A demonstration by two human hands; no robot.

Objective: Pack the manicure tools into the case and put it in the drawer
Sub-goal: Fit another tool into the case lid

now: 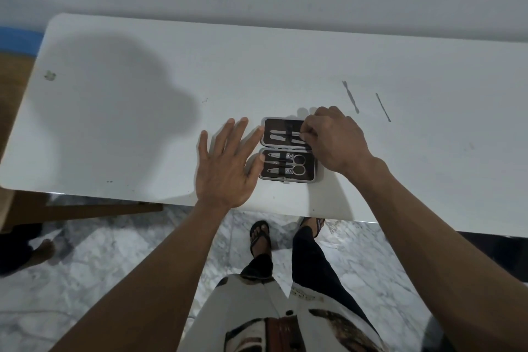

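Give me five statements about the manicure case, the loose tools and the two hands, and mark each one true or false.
1. The case lies open on the table. True.
2. Two thin tools lie loose on the table, to the right of the case. True.
3. The left hand is clenched in a fist. False: it is open with its fingers spread, beside the case.
4. The scissors lie outside the case. False: they sit in its nearer half.
5. The right hand is at the farther half of the case. True.
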